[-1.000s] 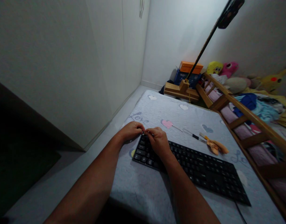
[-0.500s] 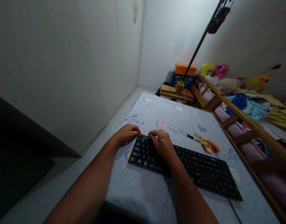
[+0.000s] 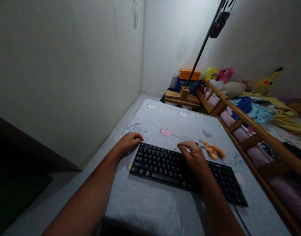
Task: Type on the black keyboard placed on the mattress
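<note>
A black keyboard (image 3: 160,160) lies slantwise on a grey sheet with hearts (image 3: 150,203). My left hand (image 3: 129,141) rests with curled fingers on the sheet, touching the keyboard's far left corner. My right hand (image 3: 193,156) hovers over the keyboard's far edge near its middle. Its fingers are pinched on a thin tool (image 3: 176,148) whose tip sticks out to the left. Just beyond that hand lie a thin rod (image 3: 176,135), a yellow-handled tool (image 3: 202,141) and an orange cloth (image 3: 215,150).
A wooden bed rail (image 3: 251,126) runs along the right, with clothes and plush toys (image 3: 218,73) behind it. A wooden base (image 3: 181,96) at the far end holds a black pole with a device (image 3: 218,21) on top. White cupboard doors (image 3: 67,65) stand on the left. The keyboard's cable (image 3: 240,219) trails off at the front right.
My right hand left the keyboard's left corner and moved right toward the tools, fingers still pinched. My left hand stayed at the corner. The view shifted, so the scene slid left.
</note>
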Available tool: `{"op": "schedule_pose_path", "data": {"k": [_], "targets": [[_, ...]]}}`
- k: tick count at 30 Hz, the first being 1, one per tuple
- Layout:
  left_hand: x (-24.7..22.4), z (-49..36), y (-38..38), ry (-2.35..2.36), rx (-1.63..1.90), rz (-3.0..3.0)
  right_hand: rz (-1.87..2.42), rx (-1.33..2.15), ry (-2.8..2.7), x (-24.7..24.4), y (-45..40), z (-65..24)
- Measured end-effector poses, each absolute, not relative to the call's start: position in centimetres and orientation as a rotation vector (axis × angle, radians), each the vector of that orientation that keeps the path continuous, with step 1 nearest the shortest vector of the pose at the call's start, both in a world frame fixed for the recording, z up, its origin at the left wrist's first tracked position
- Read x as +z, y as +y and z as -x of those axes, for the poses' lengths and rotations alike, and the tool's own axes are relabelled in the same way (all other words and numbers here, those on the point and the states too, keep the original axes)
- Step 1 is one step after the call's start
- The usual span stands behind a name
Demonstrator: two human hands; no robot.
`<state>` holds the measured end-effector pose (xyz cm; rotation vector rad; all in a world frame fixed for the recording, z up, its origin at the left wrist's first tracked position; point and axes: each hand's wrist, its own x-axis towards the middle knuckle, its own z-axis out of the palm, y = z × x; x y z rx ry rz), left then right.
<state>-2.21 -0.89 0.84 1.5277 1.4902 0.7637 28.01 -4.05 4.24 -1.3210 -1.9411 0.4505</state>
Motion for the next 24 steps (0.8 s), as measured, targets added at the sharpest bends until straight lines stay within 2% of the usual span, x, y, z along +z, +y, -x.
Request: {"op": "schedule_pose_path", "data": {"k": [8,24], "targets": [[0.5,1.6,-0.5,1.636,0.841,-1.658,1.379,0.301,-1.793,3.6,-3.6,-30.6],[-0.5,1.4,0.1,1.71,0.98,-1.68,1.411,0.39,-1.673,2.7,-3.6,-31.2]]}}
